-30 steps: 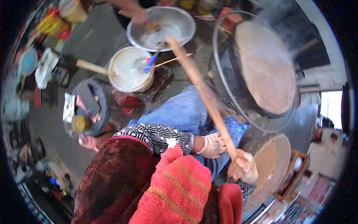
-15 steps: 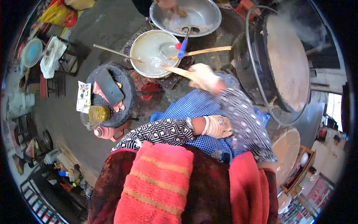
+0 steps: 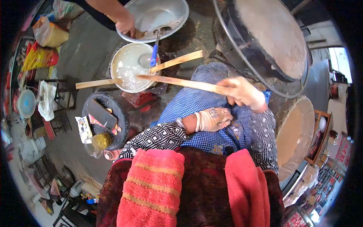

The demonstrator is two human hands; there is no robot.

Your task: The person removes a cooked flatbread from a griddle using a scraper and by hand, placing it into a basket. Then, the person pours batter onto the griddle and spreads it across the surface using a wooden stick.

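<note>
My right hand (image 3: 245,92) is closed around the near end of a long flat wooden stick (image 3: 181,82). The stick's far tip lies over the near rim of a white bucket (image 3: 113,77) of cloudy, milky liquid. Two more wooden sticks (image 3: 177,61) lean in the bucket, beside a ladle with a blue handle (image 3: 154,55). My left hand (image 3: 212,119), in a pale glove, lies on the blue checked apron (image 3: 189,94) over my lap, holding nothing I can see.
Another person's hand (image 3: 126,26) reaches into a metal basin (image 3: 181,15) behind the bucket. A large round griddle (image 3: 272,34) with a pale coated surface stands right. On the left, a dark round stool (image 3: 90,109) bears a phone (image 3: 103,114) and a jug (image 3: 99,143). A tan round stack (image 3: 297,130) sits right.
The view has shifted. My right hand has moved right and back towards me, with the stick drawn partly out over the bucket's rim. My left hand stays on my lap.
</note>
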